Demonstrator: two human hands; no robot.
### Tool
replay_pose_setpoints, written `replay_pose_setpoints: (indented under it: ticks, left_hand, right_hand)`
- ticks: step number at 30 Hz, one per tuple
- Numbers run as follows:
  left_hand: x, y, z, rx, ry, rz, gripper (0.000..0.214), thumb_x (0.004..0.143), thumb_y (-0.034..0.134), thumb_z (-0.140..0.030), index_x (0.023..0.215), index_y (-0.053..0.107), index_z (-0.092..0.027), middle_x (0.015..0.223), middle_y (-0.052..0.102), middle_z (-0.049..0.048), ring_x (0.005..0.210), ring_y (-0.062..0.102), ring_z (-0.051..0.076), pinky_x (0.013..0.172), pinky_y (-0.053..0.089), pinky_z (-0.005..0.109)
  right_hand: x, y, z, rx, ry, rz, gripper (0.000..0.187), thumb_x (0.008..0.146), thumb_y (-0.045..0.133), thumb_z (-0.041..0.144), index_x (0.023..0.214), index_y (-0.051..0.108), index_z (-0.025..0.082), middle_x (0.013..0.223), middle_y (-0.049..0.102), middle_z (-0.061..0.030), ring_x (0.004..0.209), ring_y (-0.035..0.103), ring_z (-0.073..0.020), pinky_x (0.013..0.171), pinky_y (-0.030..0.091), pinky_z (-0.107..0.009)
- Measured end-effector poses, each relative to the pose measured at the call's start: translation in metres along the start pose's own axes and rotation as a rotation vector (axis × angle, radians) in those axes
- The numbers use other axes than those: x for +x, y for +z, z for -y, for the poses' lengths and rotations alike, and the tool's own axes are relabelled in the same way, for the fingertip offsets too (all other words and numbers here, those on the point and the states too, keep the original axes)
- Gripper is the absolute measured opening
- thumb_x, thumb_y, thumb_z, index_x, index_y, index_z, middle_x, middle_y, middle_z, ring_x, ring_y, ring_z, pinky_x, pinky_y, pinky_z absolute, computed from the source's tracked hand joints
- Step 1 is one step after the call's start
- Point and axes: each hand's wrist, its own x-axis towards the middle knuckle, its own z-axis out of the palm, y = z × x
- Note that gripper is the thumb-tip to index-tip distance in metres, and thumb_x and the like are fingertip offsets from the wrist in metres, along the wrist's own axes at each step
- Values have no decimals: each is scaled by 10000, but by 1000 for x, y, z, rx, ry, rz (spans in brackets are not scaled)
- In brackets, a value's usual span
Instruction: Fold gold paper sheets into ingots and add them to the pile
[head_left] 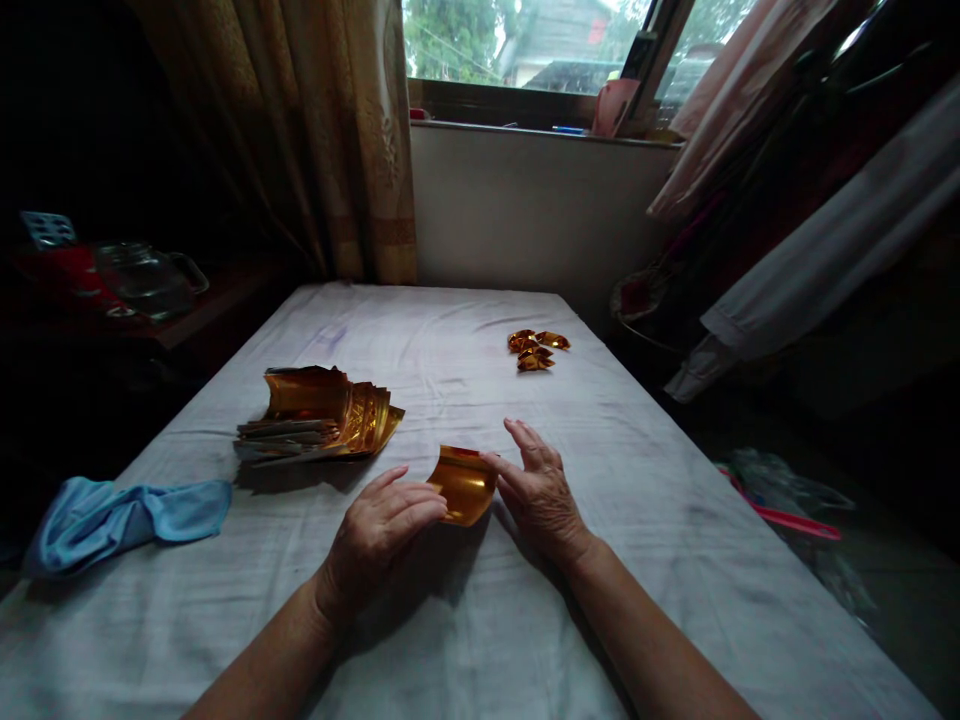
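Left hand [379,525] is pinching a curved gold sheet [466,488]; right hand [546,500] touches its other edge, can't tell if gripping. Gold stack [309,396] sits beyond the left one.

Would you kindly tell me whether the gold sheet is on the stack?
No, the sheet is between the left hand and right hand, apart from the stack.

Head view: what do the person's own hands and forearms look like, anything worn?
The left hand and right hand are ungloved. The left forearm and right forearm show no sleeves. No watch, bracelet or ring is visible.
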Motion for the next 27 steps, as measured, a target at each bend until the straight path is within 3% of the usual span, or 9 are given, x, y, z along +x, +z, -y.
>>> replay_pose_setpoints:
  ticks: [5,9,13,17,19,22,25,27]
  left_hand:
    - [-3,-1,4,-65,-139,-87,186,943,556,-122,1070,644,-226,928,773,-2,856,737,129,1036,495,329]
    - [-4,2,9,-98,-362,-193,121,932,601,-221,1008,694,-223,896,778,18,810,746,170,842,588,289]
    - [8,0,18,-163,-621,-245,215,922,609,-374,998,705,-197,906,777,43,807,746,192,733,588,260]
    - [34,-6,31,-234,-722,-157,301,916,597,-416,1130,644,-209,861,758,23,735,730,172,622,550,225]
    - [45,-3,39,-164,-711,-86,321,919,590,-401,1186,600,-223,856,749,8,718,724,165,622,538,224]
    - [49,13,52,108,-554,88,253,943,552,-323,1180,574,-237,863,748,-4,736,721,162,652,514,228]
    - [42,35,61,174,-492,168,99,934,548,-253,995,622,-229,784,721,-5,689,692,173,621,473,242]
    - [36,46,65,193,-450,220,104,928,548,-223,868,633,-223,715,683,-6,656,656,176,617,458,254]
  right_hand:
    - [0,-3,-2,76,22,-2,171,951,562,201,940,728,238,1387,567,-139,1382,422,-309,1052,415,-483]
    - [3,-8,2,217,17,0,155,947,543,194,892,687,211,1323,633,-134,1310,508,-297,1031,438,-459]
    - [6,-16,11,479,108,14,139,939,522,192,902,654,209,948,741,-72,891,682,-196,828,521,-318]
    - [6,-22,21,773,373,154,163,940,504,287,886,637,210,683,637,7,586,585,-126,554,452,-222]
    - [6,-23,24,901,493,191,196,933,494,337,988,626,203,617,584,37,534,546,-121,512,428,-215]
    - [4,-23,26,912,588,250,274,904,505,336,1125,580,194,561,570,65,501,542,-125,512,425,-217]
    - [2,-24,24,780,590,346,202,903,496,307,1045,608,216,608,653,39,546,604,-138,563,450,-232]
    - [1,-25,23,673,560,396,185,912,483,301,946,648,225,650,687,12,592,634,-156,594,464,-252]
